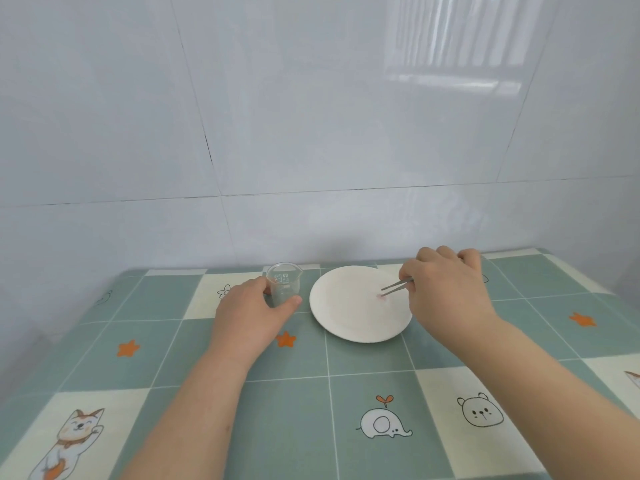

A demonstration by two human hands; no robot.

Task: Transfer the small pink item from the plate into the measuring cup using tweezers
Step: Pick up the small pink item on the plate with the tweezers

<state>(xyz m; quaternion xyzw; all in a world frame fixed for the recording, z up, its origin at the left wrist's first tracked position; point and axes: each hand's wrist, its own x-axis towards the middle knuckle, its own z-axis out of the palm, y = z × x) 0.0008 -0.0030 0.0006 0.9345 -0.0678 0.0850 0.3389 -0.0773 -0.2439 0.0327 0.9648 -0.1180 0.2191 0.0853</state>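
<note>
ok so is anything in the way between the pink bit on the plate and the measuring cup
Nothing visible. The pink item lies on the plate, the measuring cup stands just beside its rim, mouth open, with bare plate between. The left hand wraps the cup's base only.

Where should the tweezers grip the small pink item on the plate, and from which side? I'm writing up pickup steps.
Pinch the small pink item across its sides, one tip either side, coming down at a slant from the right, as the right hand already angles the tweezers. It lies low on the flat plate, with bare plate all round it.
</note>
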